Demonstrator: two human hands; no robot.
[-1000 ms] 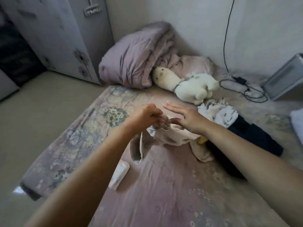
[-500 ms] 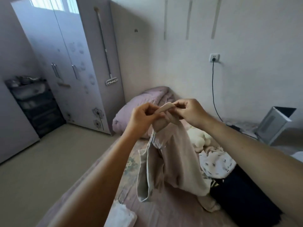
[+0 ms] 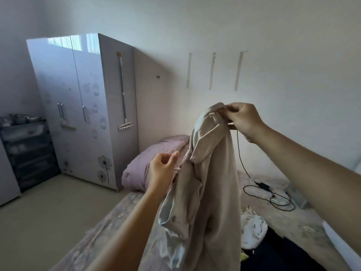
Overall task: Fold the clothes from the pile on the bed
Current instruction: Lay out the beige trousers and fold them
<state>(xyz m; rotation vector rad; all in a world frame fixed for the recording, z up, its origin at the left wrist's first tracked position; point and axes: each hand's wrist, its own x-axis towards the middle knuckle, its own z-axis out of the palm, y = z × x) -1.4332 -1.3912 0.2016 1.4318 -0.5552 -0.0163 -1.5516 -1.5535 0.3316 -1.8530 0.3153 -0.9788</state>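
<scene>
A beige garment [image 3: 207,184] hangs in the air in front of me, over the bed [image 3: 117,222]. My right hand [image 3: 242,120] grips its top edge, high and to the right. Lower and to the left, my left hand [image 3: 162,171] pinches the garment's side edge between thumb and fingers. The lower part of the garment drapes down, bunched and creased. Behind it on the bed lies the rest of the pile: a white patterned piece [image 3: 252,229] and a dark navy piece [image 3: 277,251].
A rolled pink quilt [image 3: 156,159] lies at the head of the bed, next to a grey wardrobe [image 3: 82,114]. A black cable with a charger [image 3: 263,186] trails over the bed's far side. A dark drawer unit [image 3: 29,149] stands at the left wall.
The beige garment has been lifted off the bed and raised high. My hands, together at its top half a second ago, have parted: the right went up, the left slid down its edge.
</scene>
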